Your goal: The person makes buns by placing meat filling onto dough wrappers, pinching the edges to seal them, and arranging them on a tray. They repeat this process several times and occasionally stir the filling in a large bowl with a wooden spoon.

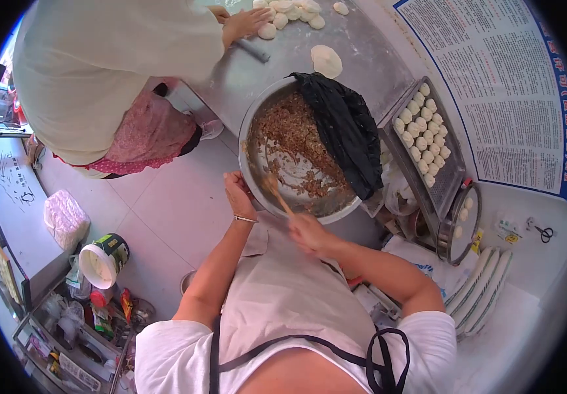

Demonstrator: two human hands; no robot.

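A large metal bowl (pixel 249 185) holds brown minced filling (pixel 290 131), heaped on its far side and thinly spread nearer me. My left hand (pixel 239 196), a bangle at its wrist, grips the bowl's outer left edge; some of its fingers are hidden. Closed and slightly blurred, my right hand (pixel 308 234) holds the handle of a wooden spoon (pixel 278 194), its head down inside the bowl near the left wall. A black plastic bag (pixel 342 125) is draped over the bowl's right side and covers part of the filling.
On the metal table (pixel 375 59), another person's hand (pixel 247 24) is by several dough pieces (pixel 290 10) and a rolling pin (pixel 252 50). A flat dough round (pixel 326 61) lies near the bowl. Trays of buns (pixel 424 134) stand right; a white bucket (pixel 100 264) is on the left.
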